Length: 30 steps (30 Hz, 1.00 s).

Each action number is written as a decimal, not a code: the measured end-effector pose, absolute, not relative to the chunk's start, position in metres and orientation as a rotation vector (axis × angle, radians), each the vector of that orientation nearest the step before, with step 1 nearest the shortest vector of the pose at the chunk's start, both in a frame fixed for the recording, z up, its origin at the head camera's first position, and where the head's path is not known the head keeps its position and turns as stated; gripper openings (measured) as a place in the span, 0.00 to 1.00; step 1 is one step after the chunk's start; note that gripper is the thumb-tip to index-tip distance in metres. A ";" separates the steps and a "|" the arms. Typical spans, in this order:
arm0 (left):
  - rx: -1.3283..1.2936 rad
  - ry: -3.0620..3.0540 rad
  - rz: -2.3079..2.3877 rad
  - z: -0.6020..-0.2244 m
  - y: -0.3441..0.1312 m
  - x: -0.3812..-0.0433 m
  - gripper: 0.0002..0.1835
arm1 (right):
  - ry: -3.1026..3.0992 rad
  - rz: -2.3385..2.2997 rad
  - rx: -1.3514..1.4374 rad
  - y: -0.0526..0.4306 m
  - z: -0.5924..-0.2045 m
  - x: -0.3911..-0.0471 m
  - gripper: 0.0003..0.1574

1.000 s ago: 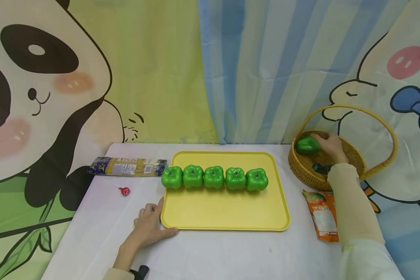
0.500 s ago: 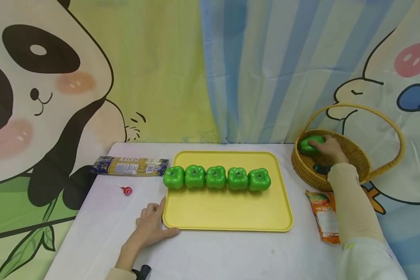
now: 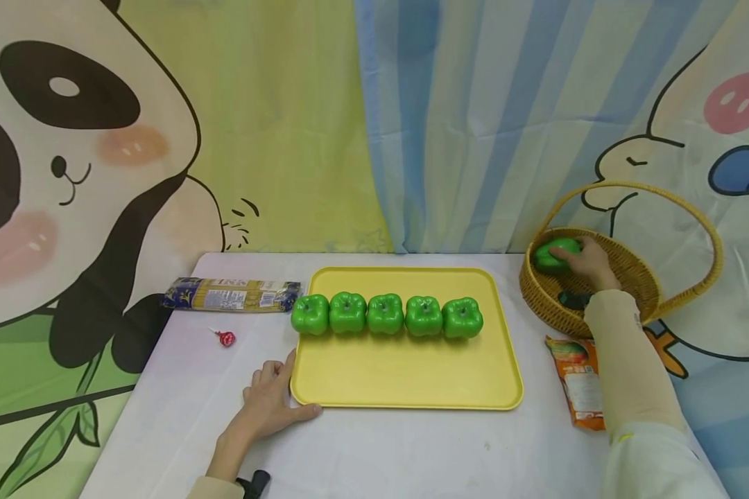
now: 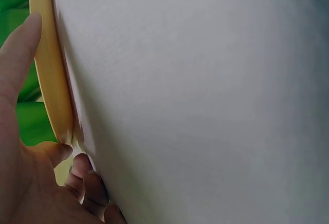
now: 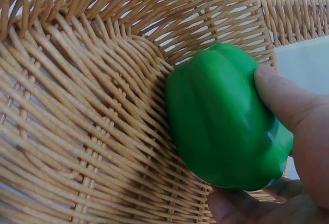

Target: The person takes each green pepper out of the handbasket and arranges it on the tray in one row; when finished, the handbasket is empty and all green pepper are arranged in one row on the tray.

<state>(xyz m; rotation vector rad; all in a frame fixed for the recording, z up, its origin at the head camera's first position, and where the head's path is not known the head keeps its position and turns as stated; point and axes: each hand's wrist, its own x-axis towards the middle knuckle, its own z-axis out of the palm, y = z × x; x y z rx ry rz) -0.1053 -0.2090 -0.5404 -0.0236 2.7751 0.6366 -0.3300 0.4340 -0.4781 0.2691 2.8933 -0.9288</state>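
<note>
In the head view my right hand (image 3: 591, 262) reaches into a wicker basket (image 3: 546, 310) and grips a green bell pepper (image 3: 552, 256). Seen from the right wrist, the thumb presses one side of the glossy pepper (image 5: 218, 121) and the fingers come round below, beside the woven wall. A row of several green bell peppers (image 3: 385, 313) lines a yellow tray (image 3: 406, 378). At the tray's front left corner rests my left hand (image 3: 265, 409), with the thumb straight along the rim (image 4: 49, 64) and the index finger on the left side.
Left of the tray lie a pack of spaghetti (image 3: 232, 295) and a red lollipop (image 3: 226, 339). An orange snack bag (image 3: 577, 388) lies before the basket, partly under my right sleeve. The basket's tall handle (image 3: 680, 201) arches above it. A dark object (image 3: 573, 299) sits inside the basket.
Within the basket my right hand has turned the bell pepper slightly, its grip now farther over the top. The left hand stays at the tray corner; the head view has shifted a little.
</note>
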 end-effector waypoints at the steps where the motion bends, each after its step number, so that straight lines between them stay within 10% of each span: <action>1: -0.021 2.776 0.636 -0.541 -0.209 -0.106 0.69 | 2.896 -0.942 0.277 0.435 -0.478 -0.329 0.62; 30: -0.004 2.770 0.613 -0.540 -0.212 -0.106 0.69 | 2.982 -1.040 0.232 0.434 -0.463 -0.301 0.59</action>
